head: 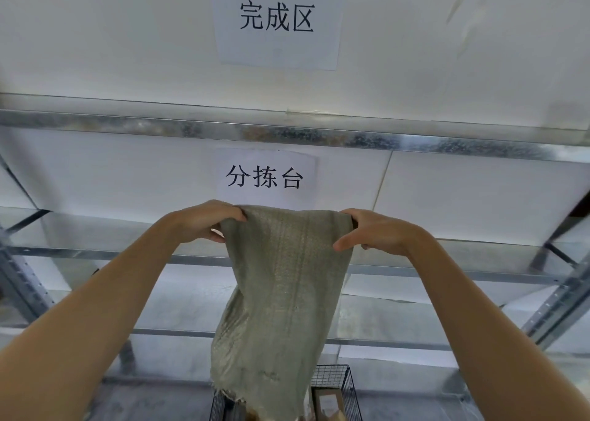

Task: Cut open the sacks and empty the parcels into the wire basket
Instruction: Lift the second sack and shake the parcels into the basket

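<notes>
Head view showed both arms stretched forward and up, with a grey-green woven sack [284, 293] held between them. The left hand [204, 221] gripped the sack's top left corner, fingers curled over the far side and thumb on the near side. The right hand [380, 232] pinched the top right corner in the same way, thumb pointing inward across the cloth. The sack hung down limp and flat from that top edge, narrowing a little in the middle. Its frayed lower end reached the black wire basket [338, 385] at the bottom of the picture and hid the basket's middle; whether the cloth touched the wire could not be told. In the basket's right part lay a brown cardboard parcel [329, 401], partly cut off by the picture's edge. Behind the sack stood a galvanised metal shelf [287, 133] against a white wall [95, 37]. One paper sign [277, 18] with black characters hung above the shelf's beam, and a second sign [265, 176] hung below it, just above the hands.
</notes>
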{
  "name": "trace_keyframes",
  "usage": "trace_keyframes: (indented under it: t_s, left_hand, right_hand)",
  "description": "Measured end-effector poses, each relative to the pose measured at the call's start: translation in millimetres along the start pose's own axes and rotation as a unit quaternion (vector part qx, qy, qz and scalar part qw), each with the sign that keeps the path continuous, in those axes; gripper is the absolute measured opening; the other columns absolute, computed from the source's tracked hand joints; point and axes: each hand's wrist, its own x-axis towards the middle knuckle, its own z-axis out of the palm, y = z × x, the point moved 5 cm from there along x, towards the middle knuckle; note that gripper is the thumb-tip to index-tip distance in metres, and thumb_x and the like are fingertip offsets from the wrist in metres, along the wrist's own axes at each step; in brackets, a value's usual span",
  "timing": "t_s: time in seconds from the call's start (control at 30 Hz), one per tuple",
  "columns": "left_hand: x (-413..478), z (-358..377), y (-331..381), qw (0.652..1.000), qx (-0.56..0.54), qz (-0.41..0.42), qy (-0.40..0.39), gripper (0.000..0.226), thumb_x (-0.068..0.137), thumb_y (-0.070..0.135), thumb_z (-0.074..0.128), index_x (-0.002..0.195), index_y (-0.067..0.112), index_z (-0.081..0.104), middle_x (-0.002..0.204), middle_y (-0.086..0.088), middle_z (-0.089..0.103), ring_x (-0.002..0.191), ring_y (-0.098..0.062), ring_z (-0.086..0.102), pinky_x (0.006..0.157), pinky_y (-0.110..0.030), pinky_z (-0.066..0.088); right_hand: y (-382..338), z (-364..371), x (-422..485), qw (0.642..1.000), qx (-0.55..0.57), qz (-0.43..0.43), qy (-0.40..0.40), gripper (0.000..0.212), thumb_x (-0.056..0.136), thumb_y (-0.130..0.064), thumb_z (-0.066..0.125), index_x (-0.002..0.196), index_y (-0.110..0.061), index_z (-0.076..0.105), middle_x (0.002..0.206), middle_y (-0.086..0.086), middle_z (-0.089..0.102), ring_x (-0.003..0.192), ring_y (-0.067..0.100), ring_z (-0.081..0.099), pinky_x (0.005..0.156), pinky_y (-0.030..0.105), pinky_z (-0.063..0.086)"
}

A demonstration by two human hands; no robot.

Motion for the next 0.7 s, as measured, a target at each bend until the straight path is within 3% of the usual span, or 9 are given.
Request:
trace_keyframes:
  t_s: [0.07,0.13,0.3,0.4,0.5,0.6,0.7]
  left_hand:
    - [0.4,0.9,-0.4,1.000,-0.018,0.009,-0.001,0.049,0.076,0.035,0.070,0.115,0.007,0.061,0.118,-0.012,0.059,0.108,-0.025,0.058,0.089,-0.037,0.053]
    - [1.3,-0.3,1.2,0.999,-0.027,0.030,0.030,0.035,0.086,0.024,0.067,0.115,0.008,0.057,0.116,-0.007,0.057,0.105,-0.021,0.056,0.085,-0.033,0.050]
    - [4.2,-1.7,5.6,0.995,-0.030,0.055,0.080,0.035,0.086,0.003,0.063,0.120,0.010,0.055,0.114,-0.007,0.057,0.110,-0.024,0.054,0.074,-0.023,0.048]
    - [3.2,-1.7,7.1,0.994,-0.027,0.062,0.091,0.025,0.088,0.007,0.062,0.114,0.006,0.059,0.110,-0.009,0.061,0.109,-0.027,0.057,0.074,-0.024,0.049]
    - [2.7,-4.9,6.7,0.990,-0.034,0.063,0.123,0.035,0.089,0.022,0.064,0.119,0.005,0.057,0.114,-0.006,0.060,0.106,-0.025,0.058,0.083,-0.029,0.049]
    - [5.5,-4.8,4.1,0.990,-0.065,0.056,0.114,0.046,0.089,0.028,0.063,0.127,0.005,0.053,0.121,-0.004,0.058,0.112,-0.022,0.054,0.093,-0.033,0.044]
    - [8.1,0.6,4.1,0.991,-0.090,0.050,0.091,0.046,0.093,0.030,0.057,0.128,0.002,0.053,0.125,-0.008,0.058,0.110,-0.021,0.057,0.096,-0.034,0.045]
  right_hand:
    - [3.3,1.7,3.2,0.999,-0.046,0.008,0.016,0.060,0.076,-0.021,0.076,0.126,-0.018,0.042,0.115,-0.001,0.051,0.100,0.013,0.051,0.079,0.025,0.043]
    - [5.5,1.1,6.8,0.995,-0.087,0.000,0.055,0.059,0.075,-0.021,0.077,0.123,-0.017,0.043,0.112,0.000,0.052,0.098,0.014,0.052,0.077,0.026,0.044]
    - [4.9,-6.5,10.3,0.976,-0.103,-0.052,0.184,0.025,0.080,-0.014,0.069,0.102,-0.006,0.064,0.096,0.009,0.066,0.078,0.014,0.058,0.065,0.022,0.044]
    - [5.8,-11.2,8.3,0.965,-0.092,-0.064,0.237,0.016,0.084,-0.012,0.064,0.088,0.003,0.068,0.081,0.010,0.067,0.067,0.013,0.054,0.061,0.022,0.041]
    - [7.2,-15.1,3.7,0.962,-0.009,-0.067,0.266,0.019,0.086,-0.013,0.063,0.079,0.004,0.066,0.069,0.007,0.060,0.063,0.015,0.051,0.058,0.023,0.038]
    - [16.7,-18.4,4.5,0.947,0.131,-0.045,0.292,0.022,0.088,-0.016,0.062,0.086,0.006,0.065,0.077,0.010,0.055,0.074,0.018,0.050,0.063,0.024,0.039]
    - [22.0,-16.9,9.1,0.938,0.167,-0.025,0.304,0.029,0.092,-0.019,0.057,0.092,0.010,0.060,0.081,0.010,0.050,0.076,0.022,0.048,0.070,0.033,0.048]
